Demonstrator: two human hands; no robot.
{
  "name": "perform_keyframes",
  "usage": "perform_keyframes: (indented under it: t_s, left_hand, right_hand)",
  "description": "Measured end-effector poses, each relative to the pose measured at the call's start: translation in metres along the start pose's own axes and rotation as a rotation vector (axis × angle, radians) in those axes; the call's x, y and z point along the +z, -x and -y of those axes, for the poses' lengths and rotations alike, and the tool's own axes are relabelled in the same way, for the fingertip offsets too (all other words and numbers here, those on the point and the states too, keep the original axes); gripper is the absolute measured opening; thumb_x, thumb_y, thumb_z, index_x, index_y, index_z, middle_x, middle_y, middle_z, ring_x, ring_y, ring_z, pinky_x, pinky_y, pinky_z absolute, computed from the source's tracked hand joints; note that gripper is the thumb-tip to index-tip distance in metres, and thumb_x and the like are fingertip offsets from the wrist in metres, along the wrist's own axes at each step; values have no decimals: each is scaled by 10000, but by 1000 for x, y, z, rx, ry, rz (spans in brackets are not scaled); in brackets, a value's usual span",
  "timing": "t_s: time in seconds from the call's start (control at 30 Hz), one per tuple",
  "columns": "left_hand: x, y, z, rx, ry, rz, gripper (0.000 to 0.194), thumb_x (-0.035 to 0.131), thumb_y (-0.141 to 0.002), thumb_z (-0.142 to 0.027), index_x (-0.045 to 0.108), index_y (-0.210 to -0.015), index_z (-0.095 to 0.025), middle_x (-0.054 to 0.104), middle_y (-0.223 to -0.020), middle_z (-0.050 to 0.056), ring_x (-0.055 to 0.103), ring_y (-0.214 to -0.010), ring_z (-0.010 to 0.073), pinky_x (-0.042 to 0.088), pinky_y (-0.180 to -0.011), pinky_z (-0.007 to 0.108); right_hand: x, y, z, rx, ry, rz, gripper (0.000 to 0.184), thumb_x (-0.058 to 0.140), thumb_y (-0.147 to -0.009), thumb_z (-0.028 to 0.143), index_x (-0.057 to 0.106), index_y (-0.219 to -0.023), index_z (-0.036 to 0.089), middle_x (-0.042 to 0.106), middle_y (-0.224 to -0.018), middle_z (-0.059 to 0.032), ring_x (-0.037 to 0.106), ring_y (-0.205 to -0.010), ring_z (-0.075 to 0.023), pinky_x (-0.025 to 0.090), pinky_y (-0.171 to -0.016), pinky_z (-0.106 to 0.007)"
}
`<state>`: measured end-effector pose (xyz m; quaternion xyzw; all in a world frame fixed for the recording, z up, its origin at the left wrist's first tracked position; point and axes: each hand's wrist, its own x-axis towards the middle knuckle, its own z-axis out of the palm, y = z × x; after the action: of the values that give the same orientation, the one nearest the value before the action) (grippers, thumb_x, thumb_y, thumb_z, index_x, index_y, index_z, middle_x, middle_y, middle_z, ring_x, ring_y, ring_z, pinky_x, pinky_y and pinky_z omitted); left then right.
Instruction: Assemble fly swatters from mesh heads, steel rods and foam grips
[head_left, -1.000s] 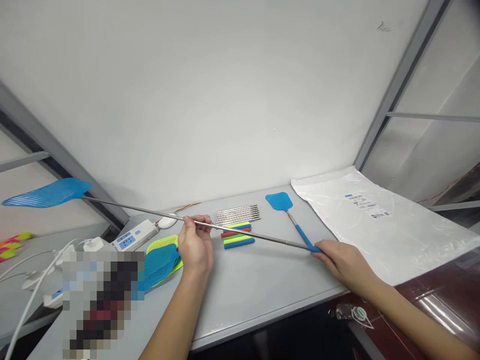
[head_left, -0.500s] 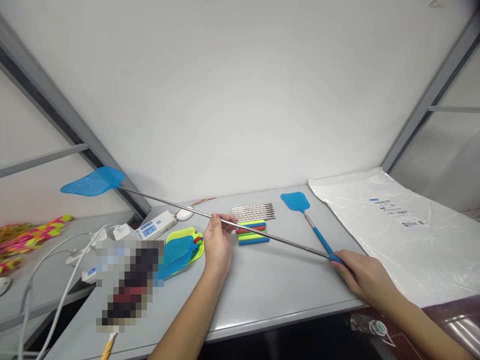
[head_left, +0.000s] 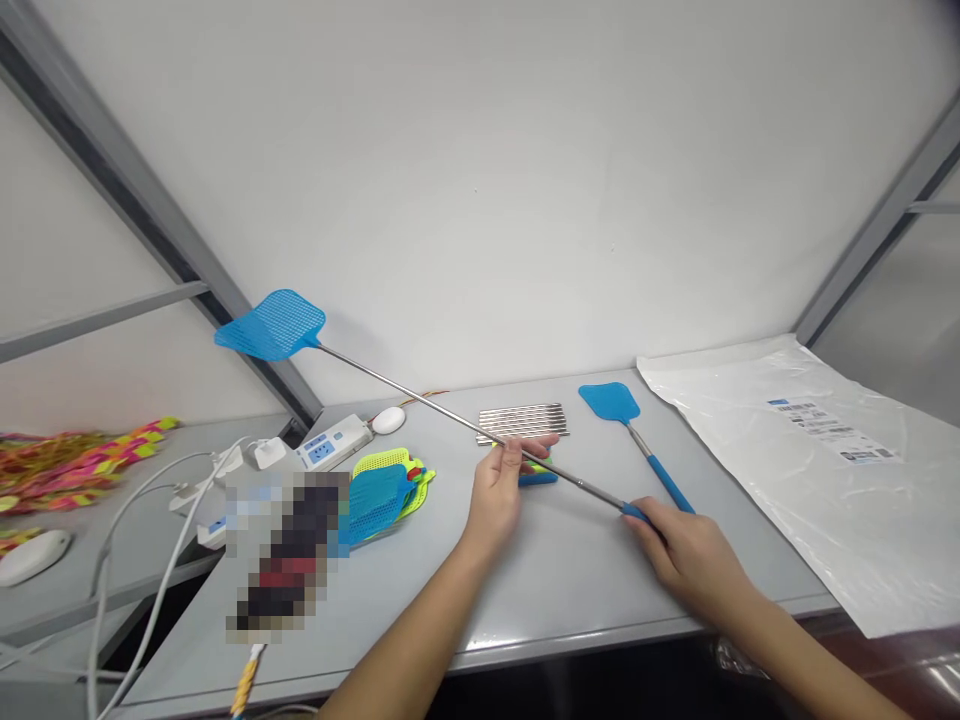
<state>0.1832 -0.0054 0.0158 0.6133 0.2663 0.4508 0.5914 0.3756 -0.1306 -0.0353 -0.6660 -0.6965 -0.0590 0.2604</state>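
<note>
From my remote seat I have 2 hands on 1 swatter (head_left: 274, 326), held in the air over the table (head_left: 585, 570). Its blue head is raised to the left and its metal shaft slopes down to the right. The right hand (head_left: 694, 562) is closed on the blue handle (head_left: 634, 512), thumb along it; I can't see the fingers wrapped beneath. The left hand (head_left: 495, 495) grips more loosely, thumb against the shaft partway along, fingers partly extended behind it.

Past the hands, I see another swatter (head_left: 609, 401) lying on the table, its handle end near the right hand; I can't tell whether they touch. The bag (head_left: 780, 440) lies to the right of it. Behind the left hand are the rods (head_left: 523, 420), laid side by side, and the coloured grips (head_left: 538, 480), partly hidden by that hand. To the left I have loose swatter heads (head_left: 377, 498) in an overlapping pile, blue over yellow-green, near the power strip (head_left: 334, 443) and a white puck (head_left: 388, 420).
</note>
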Motion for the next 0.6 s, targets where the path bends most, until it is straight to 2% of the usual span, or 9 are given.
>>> perform_keyframes:
  t_s: [0.23,0.4,0.47,0.6]
  left_hand:
    - [9,8,-3,-13,-64,141,401,348,-973,-430,653,-932,-173,691,-1127,98,605,-1059,227,433,-841,334]
    - [-4,5,-8,-8,-98,200,411,394,-952,-448,699,-1017,-181,690,-1099,100,604,-1013,225,436,-867,339]
    - [-13,0,-9,15,31,115,449,378,-947,-481,687,-1026,-166,695,-1040,117,625,-914,217,458,-830,347]
    - [-35,-14,-11,83,321,-277,458,419,-918,-528,656,-954,-138,684,-876,103,613,-719,163,480,-703,298]
  right_hand:
    - [4,-9,17,115,-174,84,262,342,-979,364,445,-776,235,556,-571,38,537,-504,-145,323,-503,-248]
    - [2,-9,16,108,-222,108,271,350,-977,378,450,-770,235,542,-587,38,525,-525,-140,332,-525,-244]
    - [1,-8,15,113,-228,124,276,350,-977,385,463,-775,234,546,-597,35,530,-541,-143,335,-536,-246]
    - [0,-5,12,131,-208,160,280,363,-973,406,511,-809,234,573,-626,26,542,-569,-148,335,-552,-257]
